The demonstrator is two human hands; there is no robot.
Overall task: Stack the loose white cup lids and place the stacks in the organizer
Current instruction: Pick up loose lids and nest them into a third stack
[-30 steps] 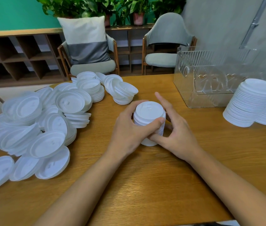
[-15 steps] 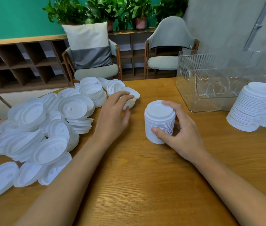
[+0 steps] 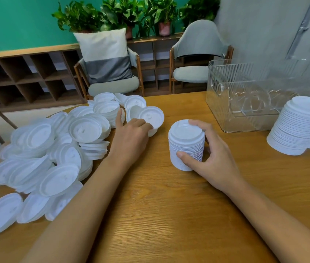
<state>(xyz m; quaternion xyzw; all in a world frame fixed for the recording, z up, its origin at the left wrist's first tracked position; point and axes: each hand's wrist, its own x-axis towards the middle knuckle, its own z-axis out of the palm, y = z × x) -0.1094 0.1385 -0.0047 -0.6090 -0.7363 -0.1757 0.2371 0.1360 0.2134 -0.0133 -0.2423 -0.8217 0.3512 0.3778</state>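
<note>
Head: right hand (image 3: 213,158) grips lid stack (image 3: 185,142); left hand (image 3: 131,138) pinches loose lid (image 3: 154,115).

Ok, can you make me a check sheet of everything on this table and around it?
Surface: wooden table.
Job's things: loose lids heaped at left; tall stack upright in the middle; finished stacks at right; clear organizer behind, no lids seen inside.
Clutter: nothing seen.
Hands: left hand grips a short stack at the heap's edge; right hand holds the tall stack.
Cables: nothing seen.
Surroundings: two chairs, a cushion, shelves, potted plants.
</note>
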